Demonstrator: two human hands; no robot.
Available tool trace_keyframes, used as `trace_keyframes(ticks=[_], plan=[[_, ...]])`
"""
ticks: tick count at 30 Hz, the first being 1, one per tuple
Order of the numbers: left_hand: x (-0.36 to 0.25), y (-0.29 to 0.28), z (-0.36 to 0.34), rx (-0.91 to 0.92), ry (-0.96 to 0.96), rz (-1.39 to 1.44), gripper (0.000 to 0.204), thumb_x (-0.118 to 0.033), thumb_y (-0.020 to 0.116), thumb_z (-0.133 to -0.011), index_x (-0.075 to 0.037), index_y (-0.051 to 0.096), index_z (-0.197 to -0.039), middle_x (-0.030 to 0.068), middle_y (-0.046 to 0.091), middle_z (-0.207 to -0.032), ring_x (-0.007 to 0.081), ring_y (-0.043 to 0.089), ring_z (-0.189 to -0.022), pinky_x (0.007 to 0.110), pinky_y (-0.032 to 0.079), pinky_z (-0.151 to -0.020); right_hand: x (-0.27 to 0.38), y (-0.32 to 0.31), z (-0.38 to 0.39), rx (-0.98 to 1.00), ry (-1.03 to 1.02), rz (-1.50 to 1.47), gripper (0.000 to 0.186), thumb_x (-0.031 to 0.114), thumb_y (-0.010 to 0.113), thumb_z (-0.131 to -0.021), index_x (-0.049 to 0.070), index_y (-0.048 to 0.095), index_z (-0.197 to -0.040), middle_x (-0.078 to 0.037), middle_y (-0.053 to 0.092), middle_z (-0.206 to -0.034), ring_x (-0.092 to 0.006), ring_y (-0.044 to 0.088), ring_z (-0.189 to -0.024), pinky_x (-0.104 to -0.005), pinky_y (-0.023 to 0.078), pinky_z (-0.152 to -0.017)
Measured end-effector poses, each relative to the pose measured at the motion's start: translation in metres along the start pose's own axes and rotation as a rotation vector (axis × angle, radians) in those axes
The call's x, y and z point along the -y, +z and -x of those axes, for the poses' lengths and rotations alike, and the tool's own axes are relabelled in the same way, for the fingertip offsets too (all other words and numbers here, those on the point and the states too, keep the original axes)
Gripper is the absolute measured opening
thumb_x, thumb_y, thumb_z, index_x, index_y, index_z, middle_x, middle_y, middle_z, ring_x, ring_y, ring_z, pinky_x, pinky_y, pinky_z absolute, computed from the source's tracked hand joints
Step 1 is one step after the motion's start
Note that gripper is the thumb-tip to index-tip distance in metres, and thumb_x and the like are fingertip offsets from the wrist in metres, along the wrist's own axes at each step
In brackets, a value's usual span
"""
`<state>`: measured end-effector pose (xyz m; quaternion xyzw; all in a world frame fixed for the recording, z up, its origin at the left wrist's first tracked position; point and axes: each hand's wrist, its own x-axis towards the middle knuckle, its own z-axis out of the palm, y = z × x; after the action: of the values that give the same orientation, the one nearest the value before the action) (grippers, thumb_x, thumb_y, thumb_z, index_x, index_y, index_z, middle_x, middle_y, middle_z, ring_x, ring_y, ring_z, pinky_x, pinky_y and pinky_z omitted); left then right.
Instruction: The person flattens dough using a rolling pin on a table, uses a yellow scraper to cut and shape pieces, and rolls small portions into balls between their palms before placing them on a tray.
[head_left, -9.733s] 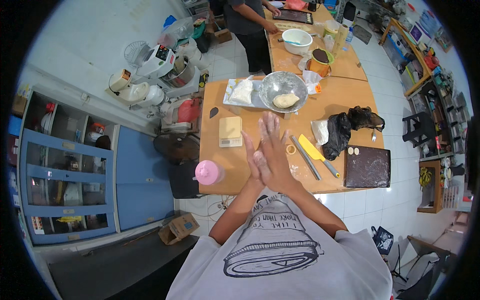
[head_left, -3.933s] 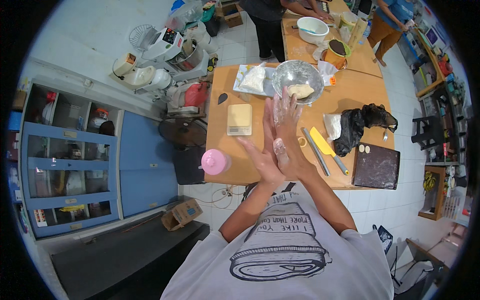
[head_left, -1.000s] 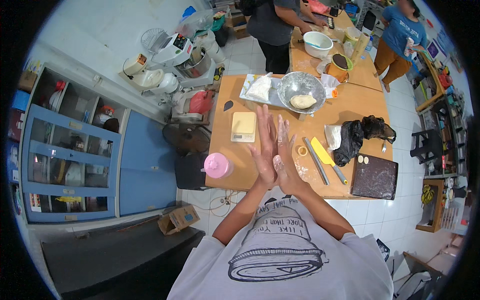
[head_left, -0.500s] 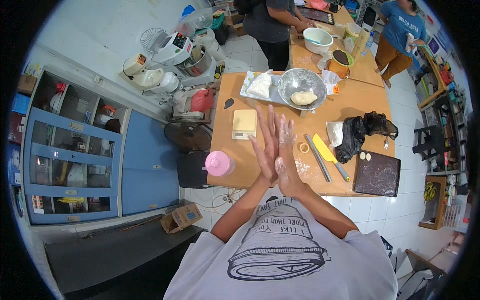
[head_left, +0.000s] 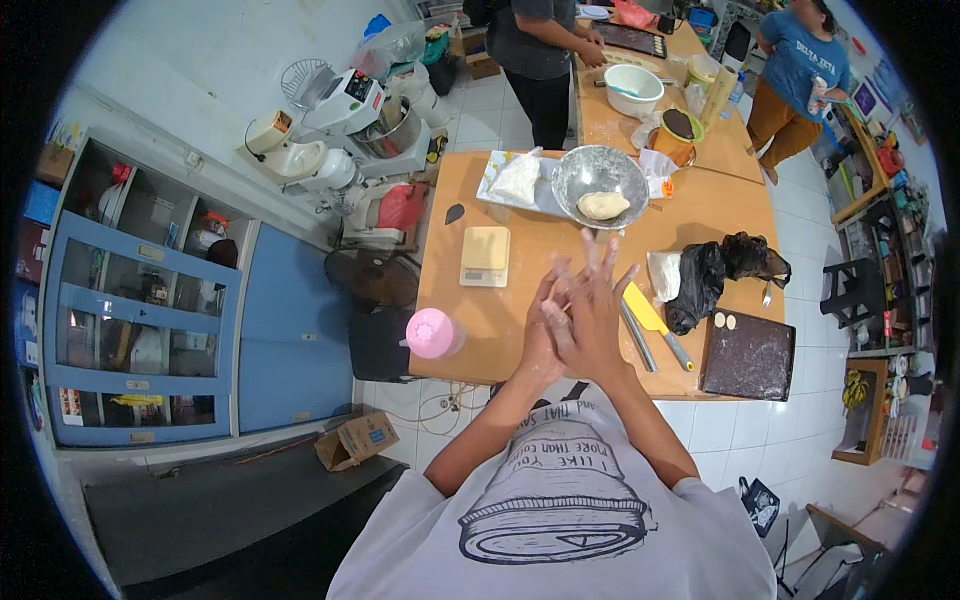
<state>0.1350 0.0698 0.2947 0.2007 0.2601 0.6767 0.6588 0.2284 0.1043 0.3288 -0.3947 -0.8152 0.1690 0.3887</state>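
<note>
My left hand (head_left: 541, 345) and my right hand (head_left: 594, 322) meet over the near edge of the wooden table, dusted with white flour. Their palms face each other and the fingers are stretched out and spread, slightly smeared by motion. I make out nothing held between them. Just beyond the fingertips, a floured metal bowl (head_left: 580, 170) holds a lump of pale dough (head_left: 604, 206). Right of my right hand lie a metal rod (head_left: 638, 336) and a yellow-bladed knife (head_left: 644, 306) with a grey handle.
A kitchen scale (head_left: 486, 257) and a pink lidded jug (head_left: 432, 334) stand at left. A bag of white powder (head_left: 517, 179) lies beside the bowl. Black plastic bags (head_left: 697, 285) and a dark baking tray (head_left: 748, 365) with two pale rounds are at right. Two people stand beyond.
My hands have slid against each other and shifted slightly right, fingers spreading wider. The small ring on the table is now hidden behind my right hand. The person at the far table has moved their hands.
</note>
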Motion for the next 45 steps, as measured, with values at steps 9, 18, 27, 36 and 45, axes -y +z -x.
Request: trace_keyframes(ticks=[9,18,27,36,45], plan=[[-0.029,-0.008,-0.009,-0.212,-0.015,0.26,0.063,-0.05,0.032,-0.112,-0.004,0.044,-0.153,0.0197,0.045,-0.159,0.0305,0.042,-0.149,0.045,0.035,-0.125,-0.008,-0.006,0.042,0.239,-0.014,-0.157,0.038,0.019,0.074,-0.088,0.017,0.075,-0.126,0.0,0.071,-0.134,-0.034,0.044,-0.15,-0.0777,-0.01,-0.117],[-0.031,-0.024,-0.002,-0.217,0.03,0.05,0.068,-0.055,0.037,-0.11,-0.003,0.041,-0.154,0.0201,0.042,-0.162,0.0329,0.039,-0.15,0.046,0.031,-0.127,0.022,-0.013,0.038,0.367,-0.052,-0.047,0.044,0.018,0.074,-0.09,0.017,0.072,-0.133,-0.006,0.049,-0.159,-0.0433,0.028,-0.156,-0.0755,-0.011,-0.118],[-0.036,-0.008,0.012,-0.035,-0.041,0.303,0.07,-0.057,0.028,-0.111,-0.006,0.041,-0.158,0.0179,0.039,-0.164,0.0321,0.035,-0.153,0.045,0.028,-0.127,-0.007,-0.017,0.031,0.326,-0.151,-0.072,0.057,0.015,0.079,-0.084,0.017,0.066,-0.139,-0.009,0.067,-0.138,-0.034,0.044,-0.148,-0.0722,-0.007,-0.121],[-0.02,-0.015,0.007,-0.181,-0.06,0.151,0.071,-0.059,0.031,-0.109,-0.005,0.047,-0.151,0.0139,0.047,-0.156,0.0315,0.047,-0.142,0.048,0.038,-0.119,0.001,-0.021,0.039,0.289,0.205,-0.424,0.037,-0.002,0.079,-0.079,0.004,0.072,-0.115,-0.017,0.07,-0.117,-0.0355,0.063,-0.121,-0.0457,0.042,-0.111],[0.009,-0.065,0.049,-0.118,-0.119,-0.228,0.036,-0.021,0.063,-0.106,-0.001,0.056,-0.135,0.0092,0.061,-0.131,0.0191,0.061,-0.122,0.036,0.054,-0.104,-0.02,-0.01,0.055,0.175,0.373,-0.504,0.028,-0.004,0.076,-0.081,0.0,0.074,-0.109,-0.016,0.074,-0.099,-0.03,0.074,-0.09,-0.0367,0.057,-0.081]])
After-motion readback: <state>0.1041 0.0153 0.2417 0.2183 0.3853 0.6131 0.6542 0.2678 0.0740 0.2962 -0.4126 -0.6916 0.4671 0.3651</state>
